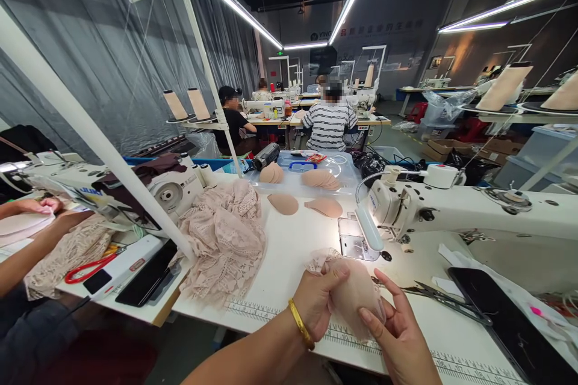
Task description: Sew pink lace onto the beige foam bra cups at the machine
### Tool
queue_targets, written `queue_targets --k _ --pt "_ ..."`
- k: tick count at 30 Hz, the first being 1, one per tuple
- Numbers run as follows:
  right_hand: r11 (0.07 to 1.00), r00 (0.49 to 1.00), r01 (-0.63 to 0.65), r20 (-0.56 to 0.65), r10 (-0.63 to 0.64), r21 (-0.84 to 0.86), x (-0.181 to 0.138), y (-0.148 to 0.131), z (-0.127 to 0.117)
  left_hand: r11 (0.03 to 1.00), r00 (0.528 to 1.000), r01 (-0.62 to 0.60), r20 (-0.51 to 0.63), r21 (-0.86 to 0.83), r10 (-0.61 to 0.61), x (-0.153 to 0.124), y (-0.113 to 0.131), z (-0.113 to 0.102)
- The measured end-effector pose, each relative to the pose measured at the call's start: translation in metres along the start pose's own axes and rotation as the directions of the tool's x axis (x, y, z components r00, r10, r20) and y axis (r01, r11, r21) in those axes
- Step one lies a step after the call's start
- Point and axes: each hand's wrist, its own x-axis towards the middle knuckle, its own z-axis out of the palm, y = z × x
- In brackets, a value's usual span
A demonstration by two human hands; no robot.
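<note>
Both of my hands hold a beige padded cup with a lace edge [353, 293] just above the front of the white sewing table [293, 240]. My left hand [318, 301], with a gold bangle on the wrist, pinches the cup's left side with thumb on top. My right hand [397, 331] grips its right underside with curled fingers. The sewing machine [451, 204] stands directly behind the cup, its needle plate [354, 239] lit by a small lamp.
A heap of pink lace [226, 234] lies to the left, loose beige cups [283, 203] and a clear tray [316, 171] behind it. Thread snips [433, 298] and a dark phone [510, 325] lie at right. A co-worker's arm [31, 252] and red scissors [88, 267] are at left.
</note>
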Motion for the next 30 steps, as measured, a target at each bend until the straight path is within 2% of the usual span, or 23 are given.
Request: queue_targets --k 5,7,8,9,10,11,12,13,14,15,16,17,19,20,22,25,30 --pt "0.994 0.991 0.003 0.133 0.011 -0.108 -0.005 0.007 -0.012 1.000 0.999 0.030 -0.020 0.002 -0.030 0.003 0.012 0.000" --pt "0.982 0.986 0.034 0.166 -0.003 -0.187 -0.003 0.005 -0.023 0.997 0.995 0.034 0.095 0.073 -0.041 0.001 0.023 -0.001" --pt "0.965 0.984 0.081 0.172 -0.038 -0.251 0.001 0.002 -0.030 0.988 0.976 0.025 0.212 0.152 -0.058 0.000 0.030 -0.001" --pt "0.929 0.978 0.160 0.182 -0.103 -0.333 0.007 -0.003 -0.037 0.964 0.928 -0.016 0.363 0.265 -0.084 0.000 0.037 -0.001" --pt "0.856 0.955 0.273 0.227 -0.189 -0.438 0.016 -0.009 -0.044 0.911 0.840 -0.110 0.527 0.398 -0.129 0.000 0.044 -0.001" --pt "0.748 0.912 0.403 0.300 -0.280 -0.528 0.027 -0.017 -0.050 0.816 0.711 -0.264 0.675 0.514 -0.196 0.003 0.050 -0.001" --pt "0.587 0.843 0.537 0.412 -0.346 -0.606 0.039 -0.025 -0.056 0.675 0.568 -0.459 0.775 0.577 -0.276 0.007 0.054 -0.001" --pt "0.404 0.749 0.661 0.583 -0.314 -0.632 0.053 -0.034 -0.060 0.498 0.448 -0.654 0.822 0.569 -0.351 0.014 0.057 0.001" --pt "0.343 0.691 0.720 0.664 -0.286 -0.603 0.068 -0.042 -0.063 0.306 0.373 -0.804 0.833 0.510 -0.408 0.023 0.058 0.002" --pt "0.286 0.659 0.750 0.710 -0.249 -0.596 0.082 -0.048 -0.064 0.128 0.345 -0.889 0.826 0.440 -0.445 0.033 0.057 0.004" --pt "0.133 0.587 0.810 0.782 -0.210 -0.572 0.095 -0.053 -0.065 -0.014 0.353 -0.919 0.809 0.393 -0.470 0.044 0.056 0.007" --pt "0.037 0.539 0.840 0.822 -0.186 -0.542 0.106 -0.056 -0.065 -0.113 0.383 -0.919 0.783 0.378 -0.490 0.055 0.053 0.009" --pt "-0.081 0.505 0.849 0.847 -0.165 -0.522 0.121 -0.056 -0.065 -0.186 0.442 -0.893 0.722 0.410 -0.532 0.076 0.047 0.013" --pt "-0.077 0.517 0.841 0.838 -0.177 -0.535 0.125 -0.056 -0.067 -0.185 0.461 -0.881 0.702 0.435 -0.543 0.084 0.045 0.013" --pt "-0.004 0.548 0.828 0.812 -0.203 -0.560 0.127 -0.054 -0.070 -0.172 0.481 -0.867 0.695 0.468 -0.534 0.094 0.042 0.013" --pt "0.086 0.555 0.831 0.809 -0.193 -0.549 0.122 -0.057 -0.076 -0.198 0.507 -0.857 0.711 0.476 -0.487 0.096 0.036 0.009" --pt "0.074 0.648 0.760 0.744 -0.163 -0.645 0.120 -0.061 -0.075 -0.248 0.581 -0.813 0.708 0.527 -0.401 0.087 0.020 0.004"
